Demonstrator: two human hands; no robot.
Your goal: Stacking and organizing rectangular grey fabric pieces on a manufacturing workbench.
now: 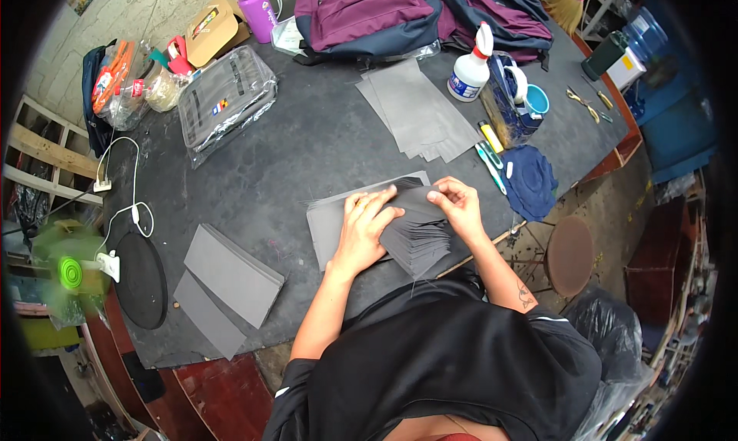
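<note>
Near the front edge of the dark table lies a fanned stack of dark grey fabric pieces [419,245], with frayed threads along its edges. My right hand [463,209] pinches the edge of the top grey piece [419,201] between thumb and fingers. Resting on the left part of the same piece is my left hand [364,230], its fingers stretched out and the thumb apart. Under both hands a larger grey sheet [321,230] shows at the left. What lies beneath the palms is hidden.
To the left sit another stack of grey pieces [238,276], a round black disc [141,280] and a blurred fan [71,272]. Farther back are grey sheets [419,107], a spray bottle [469,72], a plastic-wrapped case [228,99] and a purple backpack [369,14]. A blue cloth [530,184] lies right.
</note>
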